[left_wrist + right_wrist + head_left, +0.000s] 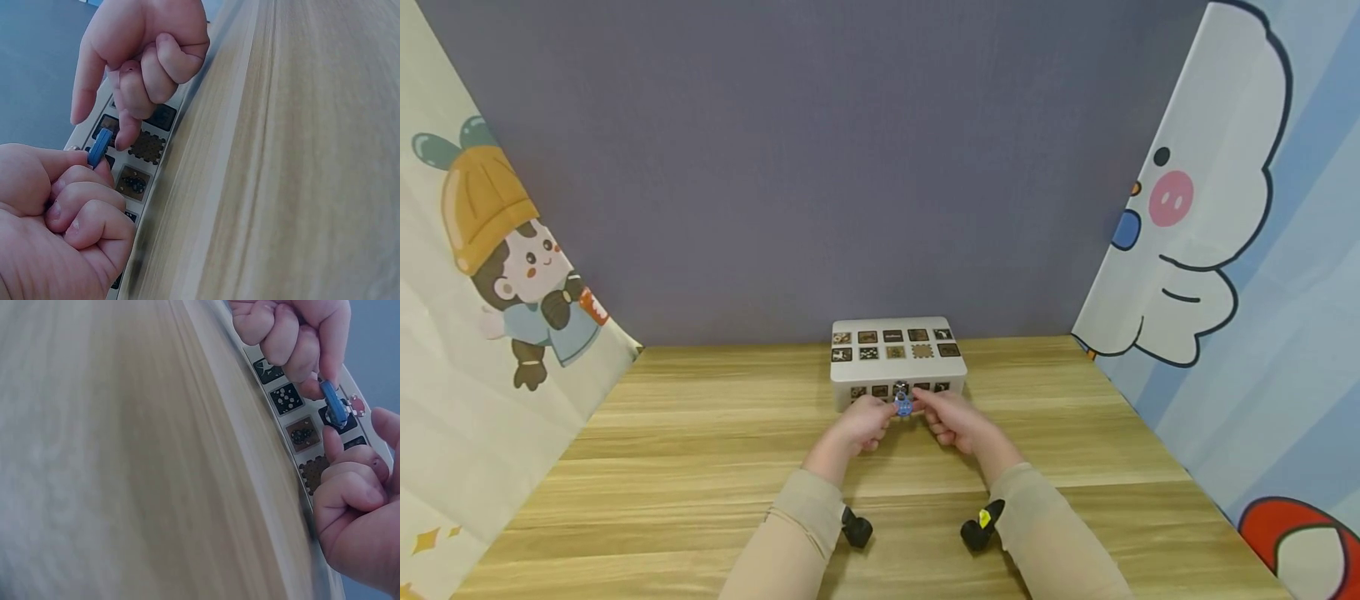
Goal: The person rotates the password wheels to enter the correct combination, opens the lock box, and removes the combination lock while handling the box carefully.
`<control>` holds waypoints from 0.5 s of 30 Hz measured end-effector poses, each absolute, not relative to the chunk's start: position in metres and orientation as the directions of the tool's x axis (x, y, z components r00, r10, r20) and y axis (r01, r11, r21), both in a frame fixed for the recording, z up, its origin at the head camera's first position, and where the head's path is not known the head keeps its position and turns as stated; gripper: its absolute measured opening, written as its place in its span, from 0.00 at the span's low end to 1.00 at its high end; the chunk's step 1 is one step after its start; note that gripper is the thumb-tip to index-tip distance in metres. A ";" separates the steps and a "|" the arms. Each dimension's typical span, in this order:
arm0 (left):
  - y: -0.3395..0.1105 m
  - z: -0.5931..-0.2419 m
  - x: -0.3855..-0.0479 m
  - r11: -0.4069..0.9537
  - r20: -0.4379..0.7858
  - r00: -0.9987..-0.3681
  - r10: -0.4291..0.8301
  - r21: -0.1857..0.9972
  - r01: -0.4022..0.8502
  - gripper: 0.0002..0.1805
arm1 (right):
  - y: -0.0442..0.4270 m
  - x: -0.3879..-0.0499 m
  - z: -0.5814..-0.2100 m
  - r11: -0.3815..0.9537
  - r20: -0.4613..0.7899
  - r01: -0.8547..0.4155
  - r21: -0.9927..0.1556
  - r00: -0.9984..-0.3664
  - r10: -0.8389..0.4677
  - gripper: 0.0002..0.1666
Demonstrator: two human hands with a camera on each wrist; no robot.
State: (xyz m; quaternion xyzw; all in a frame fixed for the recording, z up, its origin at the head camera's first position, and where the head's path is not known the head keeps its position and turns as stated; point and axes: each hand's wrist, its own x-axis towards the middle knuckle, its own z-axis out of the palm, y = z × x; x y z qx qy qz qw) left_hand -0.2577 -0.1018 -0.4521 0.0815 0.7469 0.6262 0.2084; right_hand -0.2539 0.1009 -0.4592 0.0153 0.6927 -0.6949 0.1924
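A small blue padlock (903, 406) is at the front clasp of a white box (898, 371) patterned with dark and brown squares. My left hand (863, 422) pinches the blue padlock (100, 147) between thumb and index finger, its other fingers curled. On the other side, my right hand (953, 419) has thumb and index finger apart, the rest curled in. In the right wrist view one of its fingertips (331, 440) is just by the lower end of the padlock (334, 405); whether they touch I cannot tell. A metal clasp (355, 406) shows beside the padlock.
The box stands at the back of a wooden table (737, 467), close to a grey panel (850, 167). Cartoon-printed sheets hang on the left (445, 333) and right (1315, 333). A small black device is at each wrist.
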 end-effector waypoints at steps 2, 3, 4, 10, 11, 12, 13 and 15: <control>-0.102 -0.452 -0.258 0.201 -0.209 -0.900 0.384 0.970 -0.140 0.14 | 0.102 -0.254 -0.459 0.034 -0.288 0.288 -0.957 -0.925 -0.249 0.28; -0.102 -0.452 -0.258 0.200 -0.208 -0.899 0.384 0.970 -0.139 0.14 | 0.102 -0.254 -0.458 0.034 -0.289 0.290 -0.956 -0.924 -0.249 0.28; -0.102 -0.452 -0.258 0.198 -0.208 -0.899 0.385 0.970 -0.139 0.14 | 0.103 -0.254 -0.459 0.034 -0.288 0.288 -0.957 -0.925 -0.249 0.28; -0.103 -0.452 -0.258 0.213 -0.212 -0.899 0.383 0.967 -0.137 0.14 | 0.105 -0.255 -0.459 0.026 -0.284 0.287 -0.958 -0.926 -0.249 0.30; -0.103 -0.452 -0.258 0.217 -0.214 -0.899 0.383 0.966 -0.137 0.14 | 0.105 -0.255 -0.459 0.025 -0.286 0.289 -0.957 -0.925 -0.249 0.30; -0.103 -0.452 -0.258 0.220 -0.214 -0.899 0.383 0.966 -0.136 0.14 | 0.105 -0.255 -0.459 0.023 -0.286 0.290 -0.957 -0.925 -0.249 0.30; -0.103 -0.452 -0.258 0.222 -0.215 -0.899 0.382 0.966 -0.136 0.14 | 0.106 -0.255 -0.459 0.020 -0.287 0.291 -0.957 -0.925 -0.248 0.31; -0.103 -0.452 -0.259 0.223 -0.218 -0.898 0.383 0.965 -0.139 0.14 | 0.106 -0.255 -0.459 0.019 -0.287 0.292 -0.956 -0.925 -0.248 0.32</control>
